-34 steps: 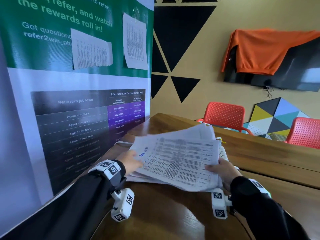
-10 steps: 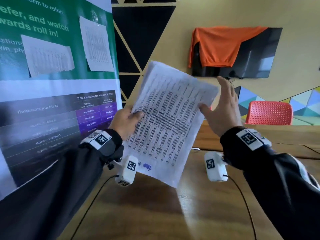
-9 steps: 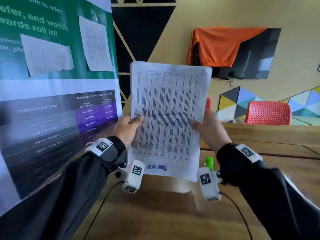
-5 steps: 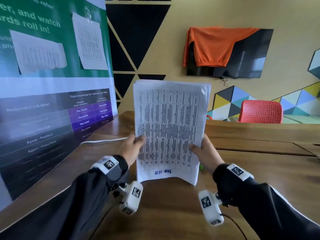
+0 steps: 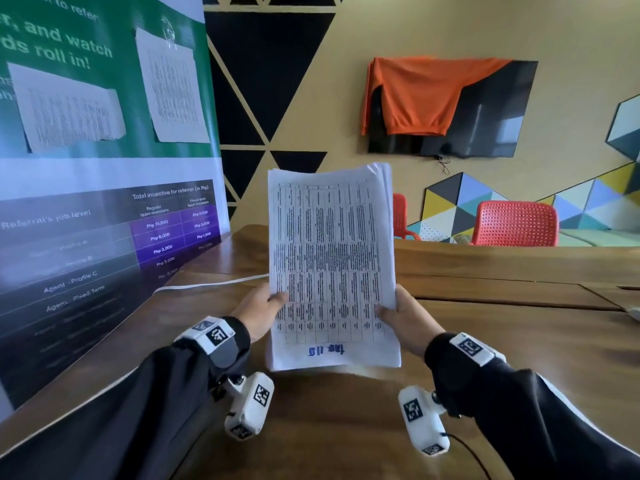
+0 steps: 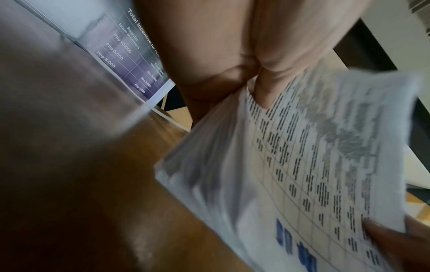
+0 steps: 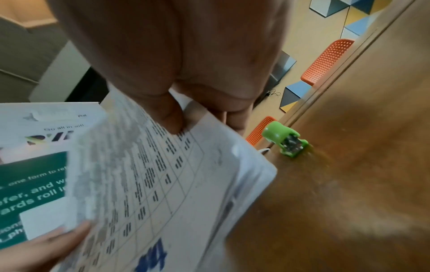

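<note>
**Two hands hold a stack of papers up on end**

The fingers [image 5: 278, 297] of the left hand [image 5: 258, 313] are curled round the left edge of the stack of papers [image 5: 332, 265]. The thumb presses on the front page, and the other fingers are hidden behind. The right hand [image 5: 407, 318] grips the right edge the same way, thumb in front. Both hands hold the stack low down, near its bottom.

The stack stands tall between the hands, over the brown table [image 5: 485, 341]. Its bottom edge is at the table top or just above it; the pictures do not show if it touches. At the top right corner some pages stick out past the others, so the stack is not even yet. It looks like the person is squaring the pages up.

A few things could go wrong from here:

- If the thumbs let go too much, loose pages could slide out and spill on the table.
- The top of the stack has no hand near it, so it could flop over and bend.
- If the stack comes down crooked, the pages that stick out could get creased.
- A green stapler [image 7: 285, 141] sits on the table just behind the stack, and a white cable [image 5: 207, 284] lies near the banner [image 5: 104, 202] on the left. A push forward could bump the stapler.
</note>
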Action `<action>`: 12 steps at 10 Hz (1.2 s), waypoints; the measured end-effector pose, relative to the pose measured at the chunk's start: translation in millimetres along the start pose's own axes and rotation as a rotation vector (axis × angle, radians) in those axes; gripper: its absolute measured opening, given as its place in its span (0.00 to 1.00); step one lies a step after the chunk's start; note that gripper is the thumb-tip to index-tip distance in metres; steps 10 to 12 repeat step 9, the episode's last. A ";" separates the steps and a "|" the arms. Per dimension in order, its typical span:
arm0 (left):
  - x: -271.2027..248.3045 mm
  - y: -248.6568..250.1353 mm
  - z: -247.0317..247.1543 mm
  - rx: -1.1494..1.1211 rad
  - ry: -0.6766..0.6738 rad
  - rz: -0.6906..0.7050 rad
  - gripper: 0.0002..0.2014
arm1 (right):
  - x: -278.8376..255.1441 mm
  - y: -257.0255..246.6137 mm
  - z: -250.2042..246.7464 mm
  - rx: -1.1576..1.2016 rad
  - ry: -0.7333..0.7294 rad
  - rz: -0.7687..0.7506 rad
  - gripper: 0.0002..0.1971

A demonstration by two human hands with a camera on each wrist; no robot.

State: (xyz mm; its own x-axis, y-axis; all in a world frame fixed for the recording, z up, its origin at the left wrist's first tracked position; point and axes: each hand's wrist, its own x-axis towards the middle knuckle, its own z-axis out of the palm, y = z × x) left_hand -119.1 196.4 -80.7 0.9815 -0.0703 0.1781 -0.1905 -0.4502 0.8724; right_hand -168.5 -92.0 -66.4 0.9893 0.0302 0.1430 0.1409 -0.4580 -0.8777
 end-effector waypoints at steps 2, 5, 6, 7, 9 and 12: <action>-16.0 14.6 0.9 0.176 -0.286 -0.202 0.13 | -19.8 10.3 -13.5 -0.046 -0.187 0.277 0.12; -29.9 9.3 25.8 0.404 -0.410 -0.395 0.17 | -50.2 29.7 -18.8 -0.057 -0.304 0.487 0.14; -28.6 14.9 27.2 0.614 -0.411 -0.330 0.21 | -52.2 21.3 -21.9 -0.167 -0.267 0.427 0.21; -27.0 19.1 28.5 0.718 -0.365 -0.275 0.22 | -48.6 14.0 -23.2 -0.240 -0.215 0.400 0.36; -27.2 27.0 31.6 0.765 -0.327 -0.264 0.23 | -39.1 4.2 -33.0 -0.563 -0.242 0.393 0.34; -27.2 27.0 31.6 0.765 -0.327 -0.264 0.23 | -39.1 4.2 -33.0 -0.563 -0.242 0.393 0.34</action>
